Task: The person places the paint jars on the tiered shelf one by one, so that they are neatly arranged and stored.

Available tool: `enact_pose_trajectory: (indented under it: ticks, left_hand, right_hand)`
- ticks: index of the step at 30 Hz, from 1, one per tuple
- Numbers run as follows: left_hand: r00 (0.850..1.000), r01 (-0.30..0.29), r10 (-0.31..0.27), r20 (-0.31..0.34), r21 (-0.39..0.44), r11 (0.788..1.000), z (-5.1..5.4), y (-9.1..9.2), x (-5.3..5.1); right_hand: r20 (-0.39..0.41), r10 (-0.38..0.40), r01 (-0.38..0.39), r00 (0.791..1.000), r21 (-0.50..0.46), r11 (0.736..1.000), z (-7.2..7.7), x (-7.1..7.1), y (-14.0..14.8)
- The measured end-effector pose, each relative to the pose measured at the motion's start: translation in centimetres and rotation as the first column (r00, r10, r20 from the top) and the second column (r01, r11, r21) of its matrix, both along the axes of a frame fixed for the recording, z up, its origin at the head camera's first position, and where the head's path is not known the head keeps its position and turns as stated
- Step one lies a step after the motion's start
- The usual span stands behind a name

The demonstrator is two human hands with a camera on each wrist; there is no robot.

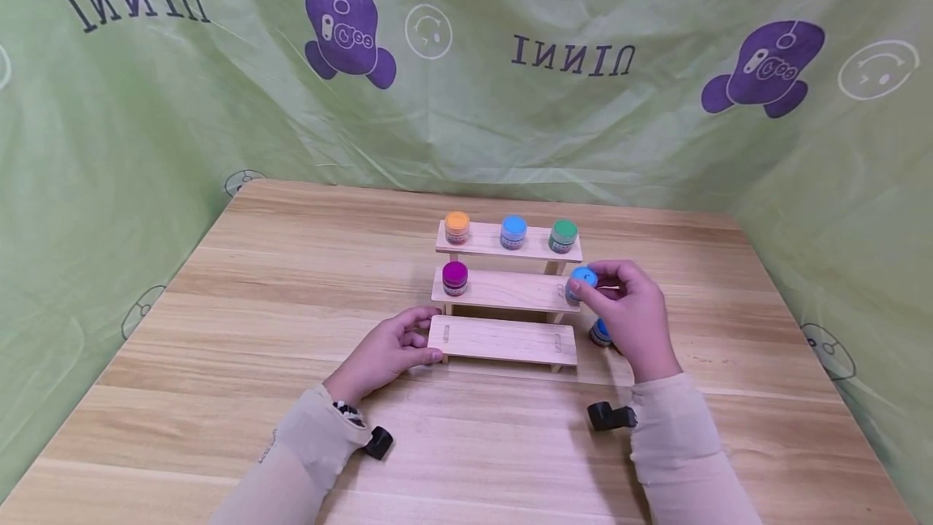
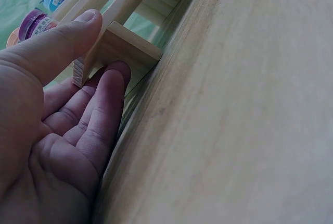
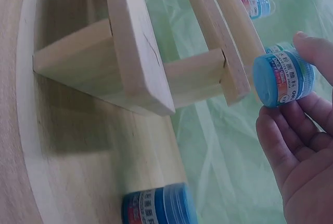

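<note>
A three-tier wooden display stand (image 1: 503, 340) stands on the table. My left hand (image 1: 386, 353) grips the left end of its lowest step, with the thumb at the front edge and fingers around the end. In the left wrist view, the fingertips (image 2: 117, 73) touch the step's leg. My right hand (image 1: 637, 318) pinches a light blue paint jar (image 3: 283, 78) by the right end of the middle step (image 1: 510, 290); the head view cannot tell whether it touches the wood. Below that hand, a darker blue paint jar (image 1: 600, 332) sits on the table, partly hidden.
On the top step are an orange jar (image 1: 457, 227), a blue jar (image 1: 513, 232) and a green jar (image 1: 564, 236). A purple jar (image 1: 455, 277) stands at the middle step's left end. Green printed cloth (image 1: 466, 128) hangs around the wooden table (image 1: 291, 266).
</note>
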State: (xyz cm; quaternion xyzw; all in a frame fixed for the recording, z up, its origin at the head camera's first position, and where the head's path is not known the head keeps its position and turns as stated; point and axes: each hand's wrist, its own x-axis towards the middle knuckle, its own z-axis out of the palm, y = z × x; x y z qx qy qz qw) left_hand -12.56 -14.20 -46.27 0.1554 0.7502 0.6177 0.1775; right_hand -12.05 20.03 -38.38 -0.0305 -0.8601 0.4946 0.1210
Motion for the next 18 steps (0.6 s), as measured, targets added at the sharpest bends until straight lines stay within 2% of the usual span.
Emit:
enact_pose_trajectory:
  ticks: [18]
  left_hand:
    - [1.000, -0.004, 0.004, 0.000, -0.007, 1.000, 0.1, 0.0, 0.0]
  right_hand:
    - [-0.059, 0.095, -0.097, 0.994, -0.034, 0.995, -0.8, 0.1, -2.0]
